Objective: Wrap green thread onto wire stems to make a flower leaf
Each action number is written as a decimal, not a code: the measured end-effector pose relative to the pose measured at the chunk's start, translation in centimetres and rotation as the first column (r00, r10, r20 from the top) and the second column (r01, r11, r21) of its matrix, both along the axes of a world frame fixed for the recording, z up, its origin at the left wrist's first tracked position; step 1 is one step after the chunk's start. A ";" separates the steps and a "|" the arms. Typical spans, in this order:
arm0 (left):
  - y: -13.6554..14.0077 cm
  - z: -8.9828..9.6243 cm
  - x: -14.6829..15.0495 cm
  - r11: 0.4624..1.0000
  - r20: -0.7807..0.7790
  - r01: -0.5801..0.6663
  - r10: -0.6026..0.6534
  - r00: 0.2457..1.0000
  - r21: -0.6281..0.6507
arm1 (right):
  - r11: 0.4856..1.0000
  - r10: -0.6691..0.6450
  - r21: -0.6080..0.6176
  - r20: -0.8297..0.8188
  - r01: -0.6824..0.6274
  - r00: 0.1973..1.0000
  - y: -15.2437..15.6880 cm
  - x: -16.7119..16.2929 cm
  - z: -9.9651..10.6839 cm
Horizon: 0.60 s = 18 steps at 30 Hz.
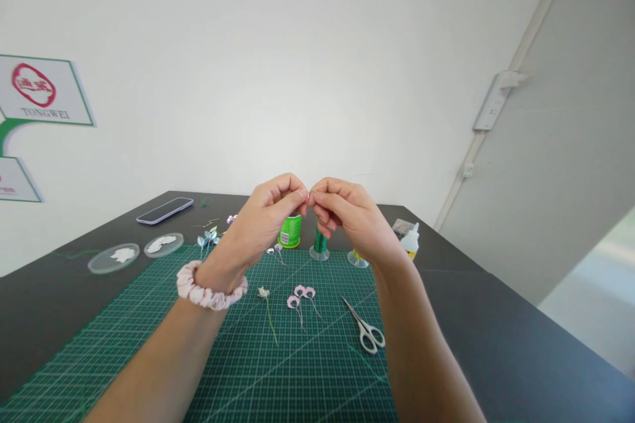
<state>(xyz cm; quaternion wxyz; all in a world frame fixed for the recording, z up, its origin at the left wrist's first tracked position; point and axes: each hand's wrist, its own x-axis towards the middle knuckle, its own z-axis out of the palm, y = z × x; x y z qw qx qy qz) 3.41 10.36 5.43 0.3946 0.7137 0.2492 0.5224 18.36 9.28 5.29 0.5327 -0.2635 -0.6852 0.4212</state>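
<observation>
My left hand (272, 215) and my right hand (347, 215) meet fingertip to fingertip above the far part of the green cutting mat (238, 370). Both are closed in a pinch; whatever they hold is too small or hidden to name. A pink scrunchie (211, 289) circles my left wrist. Below the hands lie several pink petal pieces on thin wires (299, 292) and a white flower on a green stem (263, 292). Scissors with white handles (370, 335) rest near my right forearm. Behind my fingers stands a spool of green thread (320, 244), partly covered.
A green can (290, 231) stands behind my hands. On the right are another spool (358, 259) and a white glue bottle (410, 241). Two shallow clear dishes with white pieces (114, 258), pale blue flowers (208, 238) and a phone (165, 210) lie on the left.
</observation>
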 end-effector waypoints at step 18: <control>0.3 -0.5 -0.3 0.940 -0.124 -0.216 0.256 0.959 0.265 | 0.999 -0.029 -0.015 0.025 0.030 0.999 0.1 -0.2 0.4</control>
